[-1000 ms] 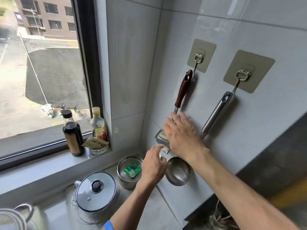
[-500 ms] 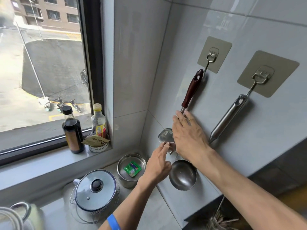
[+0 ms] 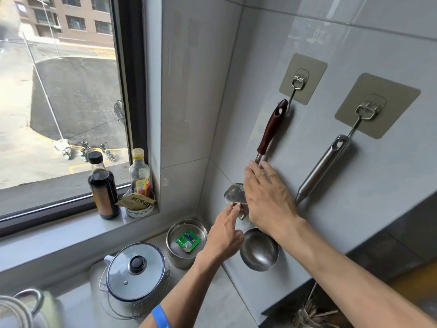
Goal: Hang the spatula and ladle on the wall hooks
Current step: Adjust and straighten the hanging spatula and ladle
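Observation:
The spatula (image 3: 271, 129) has a dark red handle and hangs from the left wall hook (image 3: 298, 81). Its steel blade (image 3: 233, 192) shows beside my hands. The steel ladle (image 3: 319, 169) hangs from the right wall hook (image 3: 367, 110), with its bowl (image 3: 259, 250) low against the wall. My right hand (image 3: 268, 197) lies flat over the spatula's shaft, fingers spread, pressing it to the tile. My left hand (image 3: 225, 233) reaches up with fingertips touching the blade's lower edge.
A steel cup (image 3: 185, 242) holding a green packet stands in the corner, next to a lidded white pot (image 3: 134, 271). On the window sill stand a dark sauce bottle (image 3: 102, 185), a yellow-capped bottle (image 3: 140, 172) and a small bowl (image 3: 139, 208).
The view has shifted, so the hooks sit further right. My left hand rose from below the blade to touch its lower edge. My right hand stayed over the spatula.

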`<state>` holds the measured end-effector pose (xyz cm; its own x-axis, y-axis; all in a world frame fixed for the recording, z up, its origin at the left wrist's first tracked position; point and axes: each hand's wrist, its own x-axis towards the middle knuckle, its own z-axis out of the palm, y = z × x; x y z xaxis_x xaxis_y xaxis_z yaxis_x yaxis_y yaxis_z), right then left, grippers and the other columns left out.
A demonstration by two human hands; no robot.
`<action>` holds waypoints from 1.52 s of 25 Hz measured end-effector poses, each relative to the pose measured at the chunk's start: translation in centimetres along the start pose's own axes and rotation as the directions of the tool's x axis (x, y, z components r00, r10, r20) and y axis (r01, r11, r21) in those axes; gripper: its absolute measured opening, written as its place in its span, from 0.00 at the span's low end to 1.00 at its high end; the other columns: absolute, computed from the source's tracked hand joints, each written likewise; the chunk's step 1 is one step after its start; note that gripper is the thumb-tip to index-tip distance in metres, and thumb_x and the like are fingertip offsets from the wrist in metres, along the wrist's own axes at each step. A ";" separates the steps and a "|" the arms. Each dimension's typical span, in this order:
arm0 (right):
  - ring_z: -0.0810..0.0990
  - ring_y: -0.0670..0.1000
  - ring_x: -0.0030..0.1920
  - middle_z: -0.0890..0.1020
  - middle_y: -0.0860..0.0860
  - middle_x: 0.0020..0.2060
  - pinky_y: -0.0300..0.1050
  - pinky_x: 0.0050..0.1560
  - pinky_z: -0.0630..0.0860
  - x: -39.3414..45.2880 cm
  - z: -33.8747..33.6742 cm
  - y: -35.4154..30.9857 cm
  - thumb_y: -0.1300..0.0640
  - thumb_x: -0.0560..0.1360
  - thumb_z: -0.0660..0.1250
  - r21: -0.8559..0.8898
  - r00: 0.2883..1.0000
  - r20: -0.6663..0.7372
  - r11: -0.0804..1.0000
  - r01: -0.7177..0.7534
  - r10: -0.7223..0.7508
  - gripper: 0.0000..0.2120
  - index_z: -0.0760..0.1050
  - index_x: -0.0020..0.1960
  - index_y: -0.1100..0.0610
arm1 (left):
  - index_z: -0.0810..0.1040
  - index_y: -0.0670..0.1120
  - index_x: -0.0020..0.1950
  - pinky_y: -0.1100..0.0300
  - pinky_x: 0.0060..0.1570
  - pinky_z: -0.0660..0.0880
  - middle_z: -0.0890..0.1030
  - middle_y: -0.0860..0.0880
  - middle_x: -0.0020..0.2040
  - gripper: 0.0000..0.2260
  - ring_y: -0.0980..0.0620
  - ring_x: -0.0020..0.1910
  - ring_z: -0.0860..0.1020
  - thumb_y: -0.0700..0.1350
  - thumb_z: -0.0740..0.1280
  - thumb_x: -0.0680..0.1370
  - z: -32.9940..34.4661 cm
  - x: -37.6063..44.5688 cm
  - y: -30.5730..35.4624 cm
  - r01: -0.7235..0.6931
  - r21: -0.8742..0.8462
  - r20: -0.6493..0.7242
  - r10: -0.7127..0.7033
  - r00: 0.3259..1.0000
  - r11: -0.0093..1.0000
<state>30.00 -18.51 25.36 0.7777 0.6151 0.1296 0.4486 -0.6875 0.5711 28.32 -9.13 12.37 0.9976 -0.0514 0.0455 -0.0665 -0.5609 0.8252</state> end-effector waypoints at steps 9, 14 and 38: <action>0.69 0.62 0.71 0.76 0.64 0.66 0.61 0.74 0.56 -8.2 0.4 -0.8 0.58 0.74 0.48 0.025 1.000 -0.012 1.000 -0.016 0.016 0.27 0.72 0.66 0.69 | 0.61 0.50 0.78 0.63 0.74 0.55 0.62 0.48 0.79 0.31 0.52 0.78 0.59 0.36 0.62 0.75 0.3 -3.6 1.2 -0.071 -0.009 -0.073 0.071 0.995 0.997; 0.70 0.63 0.70 0.77 0.65 0.65 0.62 0.73 0.54 -9.8 0.5 -1.1 0.56 0.75 0.46 0.023 0.999 0.029 0.999 -0.045 0.044 0.28 0.73 0.65 0.69 | 0.62 0.46 0.77 0.54 0.77 0.61 0.65 0.47 0.77 0.35 0.49 0.77 0.63 0.31 0.61 0.70 1.3 -7.0 3.4 -0.221 -0.010 0.008 0.221 0.975 0.975; 0.63 0.63 0.74 0.72 0.65 0.69 0.61 0.75 0.50 -10.8 2.4 -0.3 0.60 0.73 0.45 -0.021 0.996 0.026 0.996 -0.082 0.082 0.29 0.70 0.68 0.69 | 0.58 0.46 0.79 0.56 0.80 0.54 0.59 0.47 0.80 0.36 0.53 0.80 0.55 0.32 0.61 0.71 3.9 -7.7 3.1 -0.186 0.038 0.025 0.185 0.982 0.982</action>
<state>22.57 -25.88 21.88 0.8231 0.5462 0.1553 0.3740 -0.7272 0.5756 20.40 -13.71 12.36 0.9673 -0.1748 0.1837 -0.2516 -0.5727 0.7802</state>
